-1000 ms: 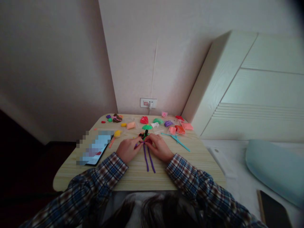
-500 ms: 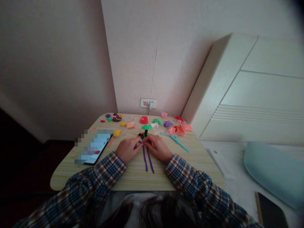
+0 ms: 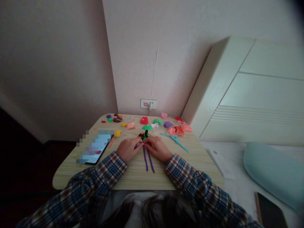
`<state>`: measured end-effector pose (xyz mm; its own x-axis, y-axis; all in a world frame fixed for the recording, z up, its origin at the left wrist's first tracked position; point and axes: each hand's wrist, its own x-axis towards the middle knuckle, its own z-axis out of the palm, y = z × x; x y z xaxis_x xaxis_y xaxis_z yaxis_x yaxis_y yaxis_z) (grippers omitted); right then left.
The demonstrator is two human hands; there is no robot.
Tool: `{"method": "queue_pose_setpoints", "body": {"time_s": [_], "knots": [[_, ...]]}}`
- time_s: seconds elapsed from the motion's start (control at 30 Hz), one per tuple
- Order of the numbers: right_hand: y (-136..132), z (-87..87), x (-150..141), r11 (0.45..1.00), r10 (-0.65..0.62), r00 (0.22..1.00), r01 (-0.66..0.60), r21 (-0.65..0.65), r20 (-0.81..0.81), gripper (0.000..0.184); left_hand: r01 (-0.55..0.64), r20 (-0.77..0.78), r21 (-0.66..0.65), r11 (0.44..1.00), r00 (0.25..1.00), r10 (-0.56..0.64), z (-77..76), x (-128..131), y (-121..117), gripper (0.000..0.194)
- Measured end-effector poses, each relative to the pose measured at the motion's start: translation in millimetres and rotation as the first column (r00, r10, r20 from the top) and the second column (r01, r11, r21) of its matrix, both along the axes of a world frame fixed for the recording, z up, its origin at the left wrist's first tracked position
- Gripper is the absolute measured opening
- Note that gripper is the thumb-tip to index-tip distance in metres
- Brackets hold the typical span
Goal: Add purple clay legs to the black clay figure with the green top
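Observation:
Two thin purple clay strips (image 3: 148, 160) lie side by side on the wooden table (image 3: 137, 174), running toward me. My left hand (image 3: 128, 149) and my right hand (image 3: 158, 148) meet at their far ends, fingers pinched on the purple clay. Just beyond my fingertips stands a small green and black clay figure (image 3: 144, 135) with a green umbrella-like top (image 3: 147, 127).
Coloured clay lumps, red (image 3: 143, 120), green (image 3: 157, 121), purple (image 3: 168, 124) and orange (image 3: 130, 125), lie along the table's far side. A teal modelling tool (image 3: 177, 141) lies right of my hands, a phone (image 3: 95, 148) left. A white headboard (image 3: 249, 91), a pale blue pillow (image 3: 273, 171) are at right.
Both hands stay pinched at the strips' far ends; the fingers shift only slightly. The view has moved a little.

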<state>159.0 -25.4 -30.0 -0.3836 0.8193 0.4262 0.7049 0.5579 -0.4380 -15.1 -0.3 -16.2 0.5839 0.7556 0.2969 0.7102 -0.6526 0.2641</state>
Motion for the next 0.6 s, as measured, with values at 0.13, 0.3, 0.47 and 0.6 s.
{"method": "queue_pose_setpoints", "body": {"time_s": [0.13,0.3,0.47,0.6], "knots": [[0.6,-0.3,0.1,1.000,-0.004,1.000,0.004,-0.001,0.002,0.004,0.007,-0.003,0.006,1.000,1.000,-0.007,-0.6,-0.6,0.7,0.023],[0.6,-0.3,0.6,1.000,0.000,1.000,0.000,0.004,-0.001,0.005,0.010,0.001,-0.002,1.000,1.000,-0.010,-0.7,-1.4,1.1,0.022],[-0.2,1.7,0.1,1.000,-0.002,1.000,0.002,0.001,-0.011,0.005,0.037,0.024,0.000,0.999,0.999,-0.037,-2.5,-2.4,3.3,0.022],[-0.6,3.0,0.1,1.000,0.009,0.999,-0.010,-0.006,-0.041,0.007,0.034,0.016,-0.015,0.999,0.999,-0.034,-1.2,-1.9,2.6,0.023]]}}
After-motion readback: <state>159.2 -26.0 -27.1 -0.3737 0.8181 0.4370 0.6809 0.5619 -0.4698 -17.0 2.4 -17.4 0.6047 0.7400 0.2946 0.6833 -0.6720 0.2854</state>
